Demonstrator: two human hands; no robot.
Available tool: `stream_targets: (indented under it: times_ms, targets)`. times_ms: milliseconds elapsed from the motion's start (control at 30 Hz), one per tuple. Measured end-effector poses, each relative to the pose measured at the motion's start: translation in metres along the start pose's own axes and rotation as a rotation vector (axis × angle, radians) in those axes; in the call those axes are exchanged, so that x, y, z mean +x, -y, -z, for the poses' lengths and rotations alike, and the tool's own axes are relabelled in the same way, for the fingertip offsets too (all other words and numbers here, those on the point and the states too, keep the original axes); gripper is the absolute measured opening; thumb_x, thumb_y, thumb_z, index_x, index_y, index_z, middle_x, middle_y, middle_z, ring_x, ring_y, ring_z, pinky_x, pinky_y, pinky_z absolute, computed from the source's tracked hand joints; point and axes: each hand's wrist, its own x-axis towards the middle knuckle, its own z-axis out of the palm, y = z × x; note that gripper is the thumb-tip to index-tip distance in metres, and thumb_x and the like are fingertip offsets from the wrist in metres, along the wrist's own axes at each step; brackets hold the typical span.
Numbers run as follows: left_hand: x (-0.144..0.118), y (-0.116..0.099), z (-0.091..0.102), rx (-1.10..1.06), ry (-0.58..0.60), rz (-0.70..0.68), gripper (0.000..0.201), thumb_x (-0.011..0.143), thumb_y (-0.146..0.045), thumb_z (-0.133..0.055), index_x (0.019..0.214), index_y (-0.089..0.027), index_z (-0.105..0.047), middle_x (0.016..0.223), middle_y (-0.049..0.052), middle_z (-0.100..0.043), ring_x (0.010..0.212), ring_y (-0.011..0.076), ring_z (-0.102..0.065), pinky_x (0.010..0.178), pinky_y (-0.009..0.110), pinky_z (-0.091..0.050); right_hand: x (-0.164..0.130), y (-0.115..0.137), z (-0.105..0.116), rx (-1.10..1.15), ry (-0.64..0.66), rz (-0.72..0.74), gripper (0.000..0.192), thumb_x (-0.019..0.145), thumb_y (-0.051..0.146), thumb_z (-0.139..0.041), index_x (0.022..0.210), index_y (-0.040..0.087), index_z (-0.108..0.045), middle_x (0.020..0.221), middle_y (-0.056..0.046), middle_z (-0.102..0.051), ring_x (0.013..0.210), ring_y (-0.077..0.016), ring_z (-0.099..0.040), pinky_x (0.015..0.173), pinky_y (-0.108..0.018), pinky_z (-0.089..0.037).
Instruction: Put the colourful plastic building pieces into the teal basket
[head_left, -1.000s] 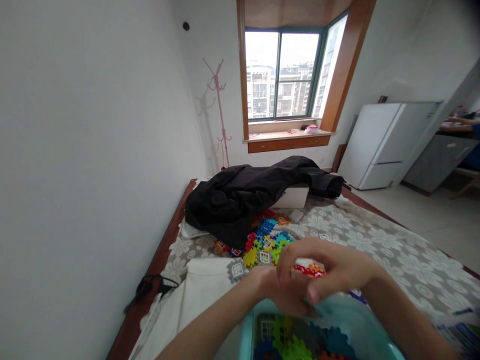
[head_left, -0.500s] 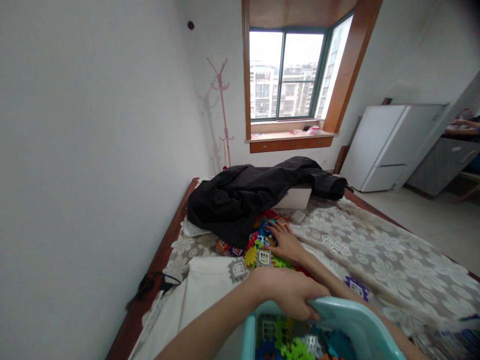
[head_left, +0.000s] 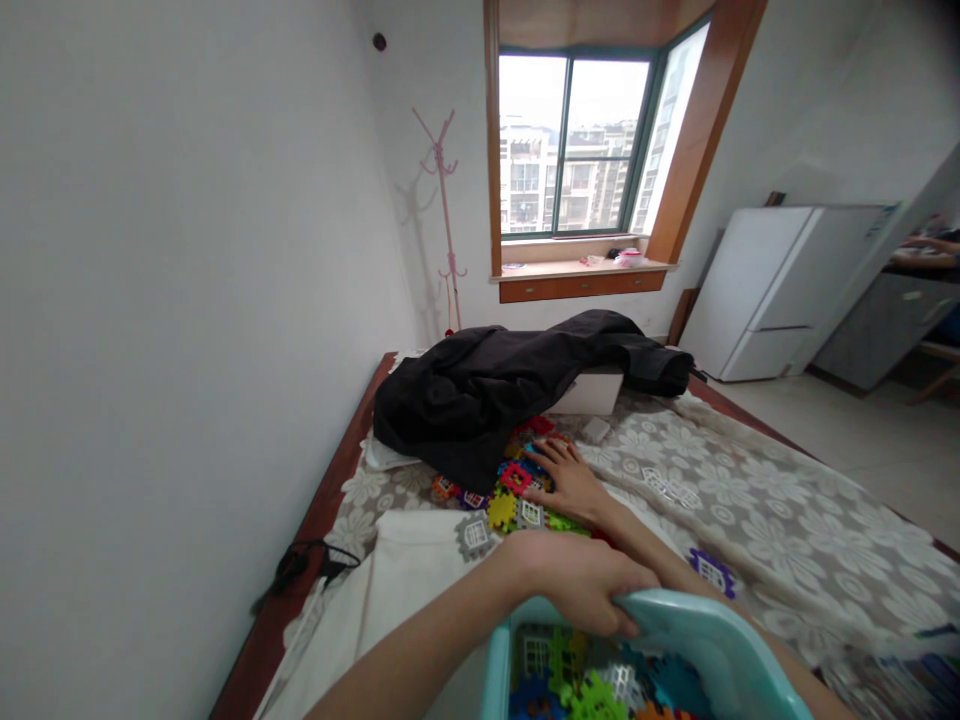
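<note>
The room was small and white-walled, with a wood-framed window point(head_left: 579, 148) at the far end looking out on apartment blocks. A pink coat stand point(head_left: 444, 215) stood in the corner left of it, and a white fridge point(head_left: 772, 290) stood against the right wall, beside a grey cabinet point(head_left: 874, 325). The floor to the right was pale tile.

The surface was a low bed point(head_left: 315, 500) with a brown wood edge, covered by a grey cloth point(head_left: 750, 500) with white flowers. A folded white sheet point(head_left: 409, 590) lay near the left edge, with a black cable point(head_left: 304, 568) just beside it. A black jacket point(head_left: 495, 385) was heaped at the far end, partly over a white box point(head_left: 589, 395).

A pile of coloured blocks point(head_left: 510, 490) lay in front of the jacket. The right hand point(head_left: 566, 478) rested on that pile, fingers spread flat and loosely apart, gripping nothing that could be seen. One purple block point(head_left: 709, 568) lay apart on the cloth, to the right of the forearm.

Nearest the camera, the left hand point(head_left: 581, 585) curled over the far rim of a teal bin point(head_left: 697, 640), fingers closed around it. More blocks lay inside the bin.
</note>
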Motion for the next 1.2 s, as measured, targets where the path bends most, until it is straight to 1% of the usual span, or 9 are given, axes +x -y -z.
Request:
stream_targets:
  times_ms: [100,167,300,367,567,633,767,967,1200]
  targets:
    - [0.001,0.0,0.0,-0.003,0.009,0.016,0.014,0.085,-0.023,-0.062,0.091,-0.024,-0.049,0.084,-0.002,-0.06,0.074,0.018,-0.06,0.064,0.027,-0.042,0.002,-0.001,0.002,0.011,-0.011,-0.009,0.05,0.094,0.061,-0.065,0.124,0.021,-0.068,0.128,-0.013,-0.071,0.123,-0.0339,-0.061,0.11,-0.051,-0.043]
    - [0.001,-0.001,0.001,-0.003,0.019,0.023,0.014,0.085,-0.023,-0.062,0.09,-0.024,-0.049,0.084,-0.002,-0.06,0.075,0.0175,-0.06,0.064,0.027,-0.042,0.002,-0.001,0.003,0.011,-0.036,-0.034,0.042,0.097,0.053,-0.062,0.12,0.02,-0.068,0.12,-0.013,-0.072,0.113,-0.0315,-0.064,0.103,-0.047,-0.048]
    - [0.001,-0.001,0.001,0.014,0.014,0.018,0.015,0.086,-0.025,-0.062,0.09,-0.024,-0.049,0.084,-0.003,-0.06,0.075,0.0169,-0.06,0.063,0.027,-0.041,0.0,-0.001,-0.002,-0.037,-0.125,-0.139,0.07,0.092,0.062,-0.065,0.146,0.018,-0.055,0.153,-0.02,-0.055,0.14,-0.0426,-0.047,0.114,-0.06,-0.037]
    - [0.0,0.0,0.001,0.011,0.004,0.012,0.014,0.086,-0.025,-0.062,0.091,-0.024,-0.049,0.086,-0.002,-0.06,0.077,0.017,-0.061,0.063,0.027,-0.041,-0.001,-0.002,-0.005,-0.029,-0.128,-0.166,0.078,0.09,0.066,-0.068,0.15,0.019,-0.052,0.158,-0.02,-0.051,0.146,-0.0455,-0.041,0.117,-0.065,-0.032]
    - [0.0,-0.001,0.0,0.009,0.0,0.043,0.012,0.087,-0.028,-0.062,0.096,-0.024,-0.055,0.088,-0.001,-0.064,0.079,0.0186,-0.064,0.07,0.029,-0.044,0.001,-0.005,0.0,0.061,-0.094,-0.071,0.053,0.093,0.051,-0.069,0.133,0.017,-0.061,0.128,-0.015,-0.07,0.119,-0.0322,-0.063,0.106,-0.046,-0.049]
    - [0.0,-0.001,0.0,0.01,0.001,0.049,0.013,0.087,-0.029,-0.062,0.097,-0.023,-0.057,0.089,-0.001,-0.065,0.079,0.0192,-0.065,0.07,0.03,-0.045,0.001,-0.004,0.001,0.062,-0.113,-0.066,0.052,0.094,0.051,-0.068,0.133,0.018,-0.06,0.133,-0.016,-0.067,0.123,-0.0327,-0.061,0.107,-0.046,-0.048]
    - [0.001,-0.001,0.0,-0.005,0.002,0.024,0.011,0.087,-0.027,-0.062,0.095,-0.023,-0.056,0.087,-0.001,-0.064,0.078,0.0191,-0.065,0.068,0.029,-0.044,0.0,-0.006,-0.003,0.069,-0.156,-0.112,0.068,0.094,0.059,-0.066,0.146,0.018,-0.052,0.15,-0.02,-0.057,0.138,-0.0391,-0.05,0.115,-0.056,-0.039]
    - [0.001,0.001,-0.001,0.004,-0.004,0.015,0.01,0.086,-0.027,-0.061,0.094,-0.023,-0.055,0.086,-0.001,-0.064,0.08,0.02,-0.065,0.07,0.03,-0.044,0.0,-0.008,0.0,0.123,-0.111,-0.062,0.051,0.097,0.059,-0.064,0.129,0.02,-0.063,0.121,-0.014,-0.071,0.113,-0.0328,-0.065,0.102,-0.047,-0.05]
    - [0.0,-0.003,0.002,0.009,0.01,0.028,0.013,0.087,-0.029,-0.061,0.097,-0.023,-0.055,0.089,0.0,-0.064,0.08,0.0193,-0.064,0.07,0.029,-0.044,0.0,-0.002,0.003,0.156,-0.106,-0.041,0.051,0.098,0.052,-0.064,0.136,0.02,-0.058,0.125,-0.014,-0.071,0.112,-0.0304,-0.066,0.099,-0.042,-0.05]
